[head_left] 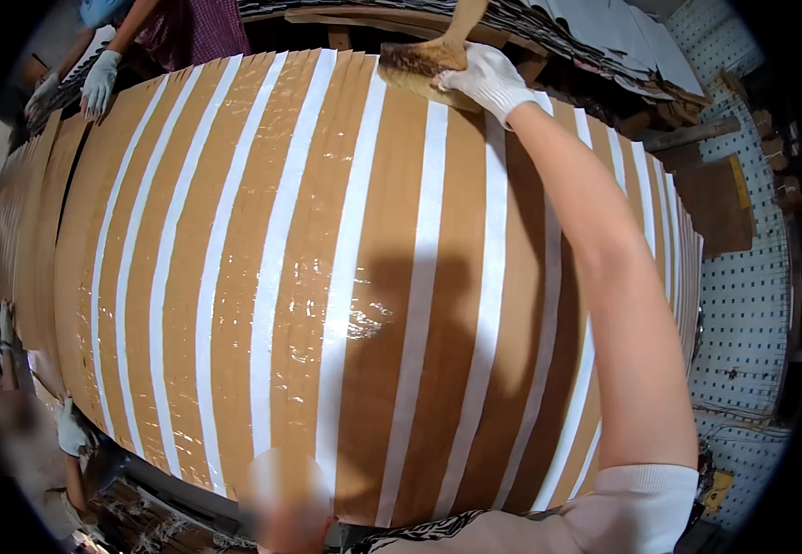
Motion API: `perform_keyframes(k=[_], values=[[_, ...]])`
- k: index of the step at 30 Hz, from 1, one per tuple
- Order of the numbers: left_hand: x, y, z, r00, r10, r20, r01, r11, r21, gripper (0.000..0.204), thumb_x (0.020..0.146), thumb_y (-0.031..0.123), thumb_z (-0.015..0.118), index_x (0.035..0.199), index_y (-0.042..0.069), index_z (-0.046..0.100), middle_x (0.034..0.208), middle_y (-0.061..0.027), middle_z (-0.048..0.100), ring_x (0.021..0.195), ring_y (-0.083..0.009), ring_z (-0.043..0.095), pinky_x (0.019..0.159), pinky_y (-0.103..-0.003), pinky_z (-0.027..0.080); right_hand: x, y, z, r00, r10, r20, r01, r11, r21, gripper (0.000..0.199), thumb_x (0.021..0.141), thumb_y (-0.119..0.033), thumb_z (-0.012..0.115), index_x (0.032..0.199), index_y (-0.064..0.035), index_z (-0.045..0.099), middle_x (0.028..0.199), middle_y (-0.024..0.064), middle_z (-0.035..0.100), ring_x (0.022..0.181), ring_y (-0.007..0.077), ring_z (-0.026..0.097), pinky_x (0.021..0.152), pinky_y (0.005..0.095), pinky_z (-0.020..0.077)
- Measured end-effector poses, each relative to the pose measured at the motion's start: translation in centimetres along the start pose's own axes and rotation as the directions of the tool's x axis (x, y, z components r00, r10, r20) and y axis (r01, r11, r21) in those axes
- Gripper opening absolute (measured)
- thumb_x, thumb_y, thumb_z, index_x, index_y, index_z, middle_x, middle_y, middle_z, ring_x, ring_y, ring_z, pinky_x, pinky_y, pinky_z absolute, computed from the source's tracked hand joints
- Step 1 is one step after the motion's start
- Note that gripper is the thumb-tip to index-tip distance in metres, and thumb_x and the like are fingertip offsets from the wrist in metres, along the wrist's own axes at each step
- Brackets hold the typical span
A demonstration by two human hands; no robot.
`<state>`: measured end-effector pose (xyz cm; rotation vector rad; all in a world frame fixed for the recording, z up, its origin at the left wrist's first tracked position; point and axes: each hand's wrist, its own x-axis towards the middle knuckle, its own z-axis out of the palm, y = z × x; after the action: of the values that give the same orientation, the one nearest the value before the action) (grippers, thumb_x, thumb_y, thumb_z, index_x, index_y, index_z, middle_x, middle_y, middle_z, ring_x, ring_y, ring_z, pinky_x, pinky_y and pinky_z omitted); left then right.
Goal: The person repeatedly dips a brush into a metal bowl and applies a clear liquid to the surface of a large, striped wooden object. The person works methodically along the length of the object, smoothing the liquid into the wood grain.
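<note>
My right hand (484, 76), in a white glove, is closed on the wooden handle of a wide brush (424, 66) at the far edge of the work. Its dark-stained bristles lie against a broad spread of overlapping brown sheets (461, 231) striped with white bands. A glossy wet-looking film shines on the left and middle of these sheets. Down at the near edge, a blurred pale shape with a bare wrist looks to be my left hand (286, 485). Its fingers cannot be made out. My right forearm stretches across the right part of the sheets.
Another person's gloved hands (101, 83) are at the far left edge; more gloved hands (71, 425) touch the near left edge. Dark-edged stacked sheets (586, 55) lie beyond the brush. A pale perforated panel (742, 314) and a brown board (715, 203) are on the right.
</note>
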<state>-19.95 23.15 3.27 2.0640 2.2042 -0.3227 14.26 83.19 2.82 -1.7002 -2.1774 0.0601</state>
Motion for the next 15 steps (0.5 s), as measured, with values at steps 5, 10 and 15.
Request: perform_keyframes(k=[5, 10, 15], values=[[-0.6, -0.2, -0.1, 0.998, -0.041, 0.042, 0.039, 0.998, 0.039, 0.081, 0.072, 0.063, 0.071, 0.115, -0.004, 0.062, 0.11, -0.0204, 0.067, 0.079, -0.0304, 0.068, 0.065, -0.035, 0.053, 4.0, -3.0, -2.8, 0.992, -0.106, -0.075, 0.107, 0.994, 0.008, 0.041, 0.076, -0.038, 0.074, 0.109, -0.015, 0.069, 0.103, 0.0129, 0.069, 0.097, 0.031, 0.064, 0.086, 0.0383, 0.0497], [-2.2, -1.7, 2.5, 0.999, 0.041, -0.032, -0.038, 0.996, 0.084, 0.083, 0.074, 0.068, 0.065, 0.118, -0.003, 0.062, 0.115, -0.02, 0.065, 0.081, -0.0291, 0.068, 0.063, -0.034, 0.052, 4.2, -6.6, -0.4, 0.938, -0.237, 0.254, 0.227, 0.971, 0.069, 0.052, 0.072, -0.042, 0.075, 0.111, -0.0084, 0.068, 0.109, 0.0159, 0.068, 0.101, 0.0321, 0.063, 0.088, 0.0377, 0.0489], [-1.6, -1.6, 2.2, 0.996, 0.023, -0.084, -0.024, 1.0, -0.006, 0.081, 0.076, 0.063, 0.067, 0.123, -0.003, 0.059, 0.118, -0.0218, 0.063, 0.088, -0.0306, 0.067, 0.069, -0.037, 0.053, 3.1, -6.9, 0.6, 0.999, -0.04, -0.026, 0.039, 0.998, -0.047, 0.053, 0.074, -0.043, 0.075, 0.112, -0.0079, 0.064, 0.109, 0.0176, 0.067, 0.105, 0.0325, 0.062, 0.091, 0.0403, 0.0489]])
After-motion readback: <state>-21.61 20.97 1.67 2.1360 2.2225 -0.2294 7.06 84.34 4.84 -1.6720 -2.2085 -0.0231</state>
